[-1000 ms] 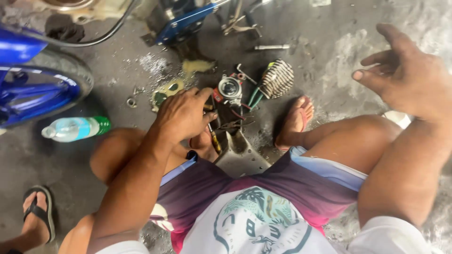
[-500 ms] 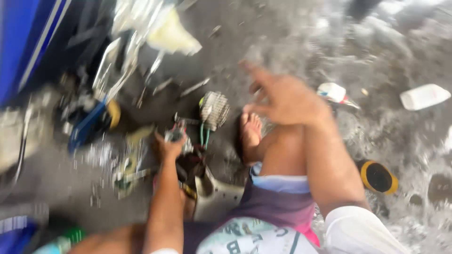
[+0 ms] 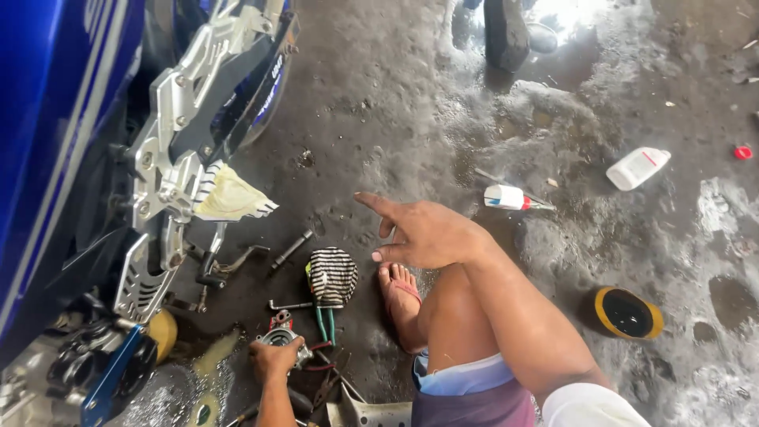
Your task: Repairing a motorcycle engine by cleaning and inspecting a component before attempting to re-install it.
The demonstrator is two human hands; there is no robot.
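We're gripping a metal part (image 3: 278,338) with our left hand (image 3: 273,360); our right hand (image 3: 423,233) is hovering open above a striped rag (image 3: 332,275).

**Blue, silver, stripes**

Motorcycle (image 3: 47,142) — deep blue bodywork with a silver footrest bracket (image 3: 170,150). Black-and-white striped cloth (image 3: 332,275) over green-handled pliers (image 3: 324,320). White bottle (image 3: 637,168) with a red mark; black tin (image 3: 628,313) rimmed yellow — grey, wet-stained concrete floor (image 3: 379,119).
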